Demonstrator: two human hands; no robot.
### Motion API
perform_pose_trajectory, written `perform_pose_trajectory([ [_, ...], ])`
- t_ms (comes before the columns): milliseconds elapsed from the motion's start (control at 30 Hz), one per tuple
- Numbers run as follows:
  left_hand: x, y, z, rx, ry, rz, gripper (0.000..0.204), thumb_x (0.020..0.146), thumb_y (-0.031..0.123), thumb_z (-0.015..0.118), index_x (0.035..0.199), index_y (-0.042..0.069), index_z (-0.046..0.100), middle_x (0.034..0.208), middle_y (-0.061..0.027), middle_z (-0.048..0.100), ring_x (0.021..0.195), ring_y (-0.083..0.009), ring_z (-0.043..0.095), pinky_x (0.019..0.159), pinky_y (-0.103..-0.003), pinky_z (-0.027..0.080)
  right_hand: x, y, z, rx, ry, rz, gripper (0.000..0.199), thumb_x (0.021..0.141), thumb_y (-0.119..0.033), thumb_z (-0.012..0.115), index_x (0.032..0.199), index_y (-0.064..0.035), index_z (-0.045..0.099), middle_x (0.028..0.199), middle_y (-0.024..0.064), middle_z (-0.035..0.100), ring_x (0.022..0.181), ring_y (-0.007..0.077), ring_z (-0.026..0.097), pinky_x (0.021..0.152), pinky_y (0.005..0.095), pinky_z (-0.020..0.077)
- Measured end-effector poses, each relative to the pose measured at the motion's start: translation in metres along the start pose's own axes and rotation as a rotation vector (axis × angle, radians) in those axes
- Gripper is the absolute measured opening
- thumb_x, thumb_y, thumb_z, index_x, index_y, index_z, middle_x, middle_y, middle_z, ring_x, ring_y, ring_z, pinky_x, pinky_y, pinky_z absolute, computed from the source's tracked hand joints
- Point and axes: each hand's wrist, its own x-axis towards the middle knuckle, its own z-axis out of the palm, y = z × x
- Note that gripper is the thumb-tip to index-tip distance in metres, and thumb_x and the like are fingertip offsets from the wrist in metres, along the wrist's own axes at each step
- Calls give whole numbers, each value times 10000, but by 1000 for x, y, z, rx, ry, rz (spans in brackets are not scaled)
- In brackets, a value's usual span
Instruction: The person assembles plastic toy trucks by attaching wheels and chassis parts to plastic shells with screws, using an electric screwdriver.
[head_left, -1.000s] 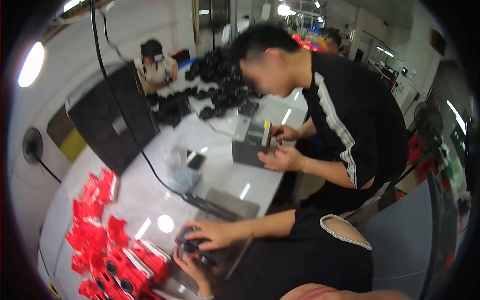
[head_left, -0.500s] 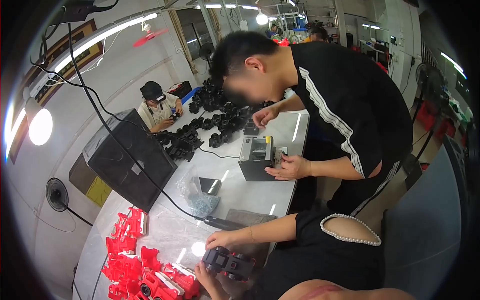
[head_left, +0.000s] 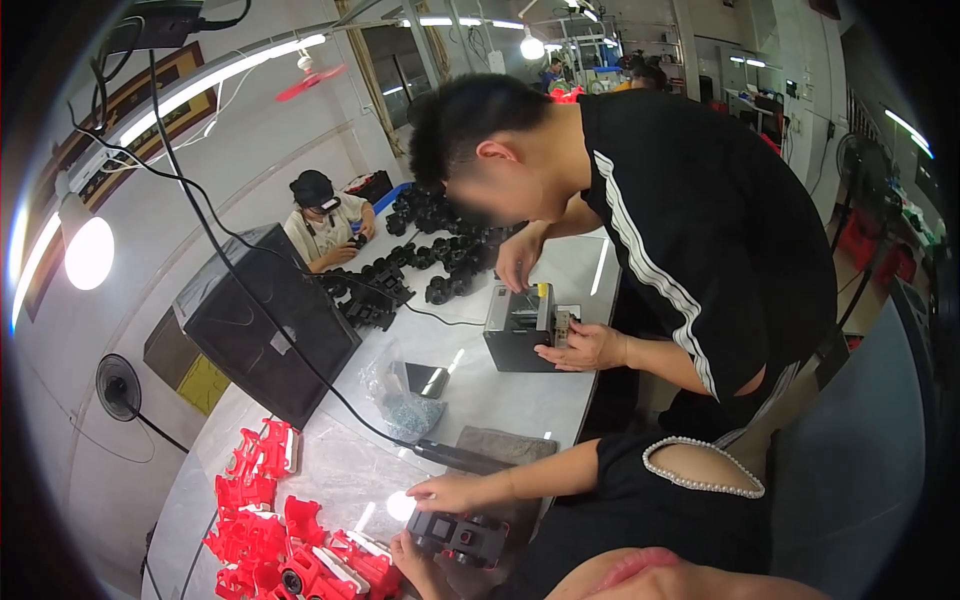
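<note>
Low in the view, a black toy car [head_left: 458,538] lies with its underside and wheels turned up between my two hands. My right hand [head_left: 448,493] grips its upper edge, fingers bent over the side. Closed on the near left corner is my left hand [head_left: 412,558], its thumb and fingers partly hidden. Just beyond my right hand lies a black electric screwdriver [head_left: 465,456] with a cable, partly over a grey cloth [head_left: 505,444]. Left of my hands sits a pile of red toy car bodies [head_left: 262,535], some with white parts.
A clear bag of small screws [head_left: 410,412] lies beside a dark flat object [head_left: 428,379]. A co-worker [head_left: 700,220] leans over a black boxy machine [head_left: 520,335]. Black chassis [head_left: 440,260] cover the far table, near another seated worker [head_left: 325,220]. A large black box [head_left: 265,325] stands left.
The co-worker's far hand has moved down onto the top of the boxy machine. The view has shifted slightly. My hands still hold the toy car in nearly the same spot.
</note>
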Motion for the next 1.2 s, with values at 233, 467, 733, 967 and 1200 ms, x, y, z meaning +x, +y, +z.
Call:
perform_pose_trajectory([
  [233, 11, -19, -20, -6, -18, 14, 178, 843, 226, 469, 807, 52, 473, 725, -38, 499, 640, -128, 523, 541, -269, 456, -76, -6, 0, -267, -312, -897, 239, 837, -233, 519, 972, -41, 563, 970, 91, 558, 930, 240, 534, 811, 351, 400],
  [467, 5, -18, -22, 641, -158, 83, 422, 773, 185, 593, 1150, 112, 418, 1018, -77, 480, 918, -215, 483, 739, -383, 446, -81, 46, 11, -380, 32, -1227, 186, 873, -162, 480, 943, -38, 600, 934, 56, 605, 904, 190, 586, 752, 303, 417],
  [733, 1, 1, -6, -79, -14, -43, 183, 851, 232, 491, 816, 53, 473, 715, -34, 508, 624, -122, 522, 522, -259, 443, -80, 15, 6, -382, -33, -1209, 157, 850, -122, 511, 952, -38, 596, 941, 48, 592, 887, 183, 573, 765, 317, 397],
  [967, -1, -17, -14, -15, -82, -68, 153, 862, 242, 488, 819, 95, 489, 671, 5, 509, 573, -96, 518, 477, -224, 419, -94, 18, -3, -400, 44, -1209, 191, 822, -218, 578, 963, -90, 583, 922, 26, 579, 865, 175, 560, 763, 342, 356],
  [1200, -2, -21, 2, -323, 156, -131, 137, 892, 191, 439, 878, 70, 500, 775, -6, 503, 644, -110, 525, 566, -259, 451, -60, 32, -66, -458, 443, -587, 343, 695, -138, 608, 1020, -51, 538, 1061, 153, 510, 1021, 324, 468, 897, 424, 352],
])
